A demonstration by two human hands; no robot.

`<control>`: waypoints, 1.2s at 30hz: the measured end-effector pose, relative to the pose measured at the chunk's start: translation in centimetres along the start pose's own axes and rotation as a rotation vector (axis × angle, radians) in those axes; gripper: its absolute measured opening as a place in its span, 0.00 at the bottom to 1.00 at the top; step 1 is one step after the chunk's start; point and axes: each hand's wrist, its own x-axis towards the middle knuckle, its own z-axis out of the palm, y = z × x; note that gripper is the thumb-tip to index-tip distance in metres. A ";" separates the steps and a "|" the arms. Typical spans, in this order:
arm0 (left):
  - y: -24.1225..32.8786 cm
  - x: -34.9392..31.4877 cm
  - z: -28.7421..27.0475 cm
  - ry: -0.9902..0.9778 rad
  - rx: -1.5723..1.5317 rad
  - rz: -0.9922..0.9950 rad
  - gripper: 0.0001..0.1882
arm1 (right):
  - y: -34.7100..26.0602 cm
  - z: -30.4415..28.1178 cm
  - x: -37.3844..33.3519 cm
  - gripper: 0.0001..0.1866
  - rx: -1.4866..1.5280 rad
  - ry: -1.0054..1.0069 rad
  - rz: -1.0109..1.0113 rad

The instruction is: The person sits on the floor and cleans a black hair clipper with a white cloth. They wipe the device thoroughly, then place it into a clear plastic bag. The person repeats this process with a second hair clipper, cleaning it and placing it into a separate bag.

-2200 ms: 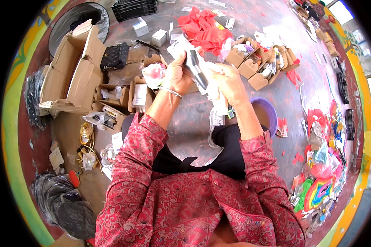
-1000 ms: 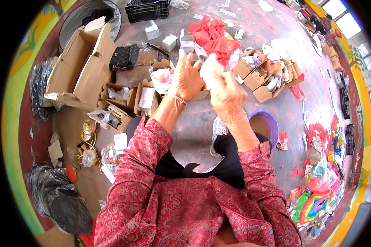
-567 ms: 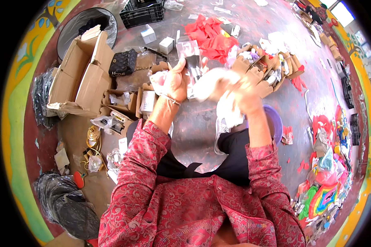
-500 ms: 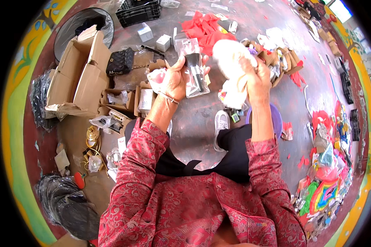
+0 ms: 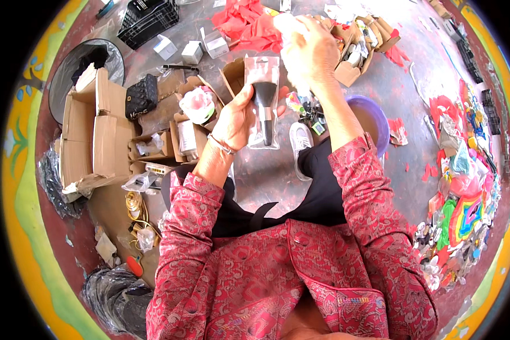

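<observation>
"While the left hand (image 5: 241,119) holds up a flat, clear plastic pouch (image 5: 260,67), what shows inside it?"

"A brush (image 5: 265,93) with dark, flared bristles, a silvery band and a black handle. It stands upright in there, bristles toward the far end, handle pointing back toward the lap."

"How do the fingers grip the pouch?"

"The left thumb lies along its left edge; the other fingers pass behind, and some tips show past the right edge. So it is grasped, above the grey, red-smeared floor (image 5: 260,175)."

"And the right hand (image 5: 317,54)?"

"Its fingers are clenched around a crumpled white cloth (image 5: 293,62), just beside the pouch's upper right edge. Whether cloth and pouch touch, I can't tell."

"What lies to the left of all this?"

"Near the left hand, a rounded pink-and-white bundle (image 5: 197,106) sits in an open cardboard box. Farther left, a black quilted handbag (image 5: 141,96) lies beside a large, open brown carton (image 5: 105,130)."

"And on the other side?"

"A round purple basin (image 5: 384,133) stands beside the right forearm. Well apart from it, at the far right, a mixed heap of bright plastic scraps (image 5: 462,187) spreads along the floor. Beyond the pouch lies rumpled red material (image 5: 249,28)."
</observation>
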 end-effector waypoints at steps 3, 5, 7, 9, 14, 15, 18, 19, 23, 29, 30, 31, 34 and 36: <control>0.1 0.3 -0.5 -0.065 0.050 0.050 0.22 | -0.5 -1.0 0.0 0.14 0.258 -0.187 -0.020; 0.0 0.4 0.1 -0.004 0.100 0.090 0.22 | -1.8 -1.0 -1.4 0.13 0.202 -0.249 -0.226; -0.4 0.7 -1.0 0.105 0.170 0.148 0.22 | -2.6 -0.2 -3.1 0.10 0.059 -0.449 -0.381; -0.3 0.5 -2.3 0.054 0.154 0.138 0.21 | -2.4 0.2 -3.6 0.09 -0.036 -0.507 -0.314; 0.4 0.6 -1.3 0.180 0.112 0.141 0.21 | -2.1 -0.6 -1.9 0.09 -0.017 -0.226 -0.266; 0.3 1.3 -0.9 0.312 0.149 0.206 0.20 | -2.9 -0.4 -3.0 0.08 -0.020 -0.319 -0.286; 1.6 2.6 -2.4 0.267 -0.021 0.110 0.23 | -3.0 2.6 -7.5 0.07 -0.125 -0.516 -0.652; 2.7 1.9 -4.4 0.155 -0.047 0.083 0.26 | -4.6 2.0 -8.2 0.06 -0.175 -0.663 -0.698; 3.9 1.7 -3.8 0.443 0.085 0.314 0.26 | -4.2 -1.8 -5.5 0.07 0.123 -0.907 -0.591; 5.7 1.8 -6.9 -0.140 -0.290 0.191 0.25 | 4.2 -5.4 0.9 0.08 0.447 -0.693 0.299; 5.5 2.0 -6.8 -0.151 -0.323 0.193 0.24 | 3.6 -5.7 1.7 0.08 0.685 -0.632 0.555; 5.4 2.2 -6.5 -0.163 -0.352 0.194 0.24 | 4.0 -5.3 1.5 0.09 0.743 -0.627 0.556; 5.8 2.4 -5.7 -0.004 -0.264 0.296 0.24 | 5.0 -2.7 0.4 0.15 0.752 -0.812 0.502; 4.3 3.3 -2.3 0.407 0.211 0.497 0.21 | 5.2 1.2 -2.2 0.16 0.677 -1.101 0.397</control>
